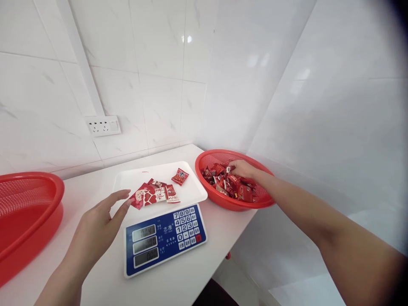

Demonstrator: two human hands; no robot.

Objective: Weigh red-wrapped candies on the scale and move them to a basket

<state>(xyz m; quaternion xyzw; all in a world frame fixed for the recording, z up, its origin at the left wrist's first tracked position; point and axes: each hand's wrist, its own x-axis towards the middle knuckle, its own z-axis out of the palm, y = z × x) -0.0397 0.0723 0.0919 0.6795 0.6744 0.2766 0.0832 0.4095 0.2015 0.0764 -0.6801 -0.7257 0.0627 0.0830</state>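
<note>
Packets [180,177], only a few, lie on the scale [166,240]; many are left in the basket [228,205] right of it, the right hand [241,168] inside, grasp hidden. The left hand [98,223] hovers at the scale's left, fingers parted.

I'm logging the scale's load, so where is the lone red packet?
In the head view, the red packet lies on the far right of the white tray, right of the grouped packets and left of the right-hand red basket.

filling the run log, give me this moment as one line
left hand: open, near red heart-printed packet on white rectangular plastic tray | right hand: in red perforated plastic basket, among shiny red packets; grip unclear
</note>
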